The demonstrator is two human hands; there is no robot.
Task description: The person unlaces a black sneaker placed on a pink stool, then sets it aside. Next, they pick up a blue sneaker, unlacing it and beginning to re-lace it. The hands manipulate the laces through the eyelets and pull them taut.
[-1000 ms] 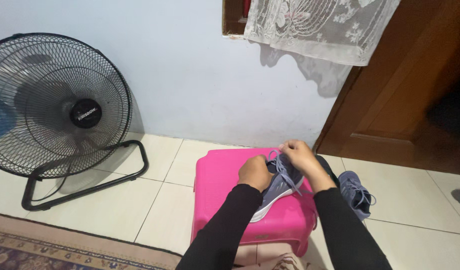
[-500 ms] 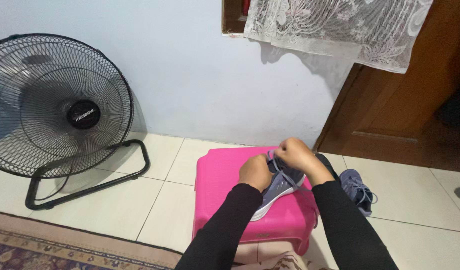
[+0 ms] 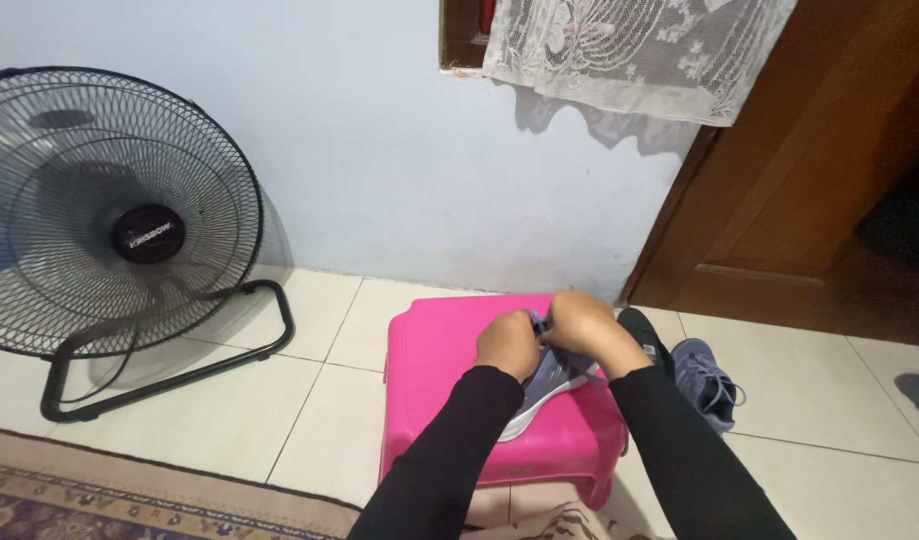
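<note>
Both arms, in long black sleeves, reach forward and angle inward until the hands meet. The left hand (image 3: 507, 345) is curled with knuckles up; the right hand (image 3: 582, 322) sits just beyond it, fingers bent and pinching, touching the left.

Black floor fan (image 3: 109, 235) at left on the tiled floor (image 3: 229, 420); patterned rug (image 3: 129, 495) along the bottom edge; lace curtain (image 3: 639, 50) above; brown wooden door (image 3: 809, 170) at right.

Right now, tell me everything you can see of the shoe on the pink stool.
The shoe is a grey-purple sneaker with a white sole, of fabric-like upper. It lies tilted on the pink stool, sole edge toward the person. The left hand and right hand grip its upper end, hiding the laces and opening.
</note>
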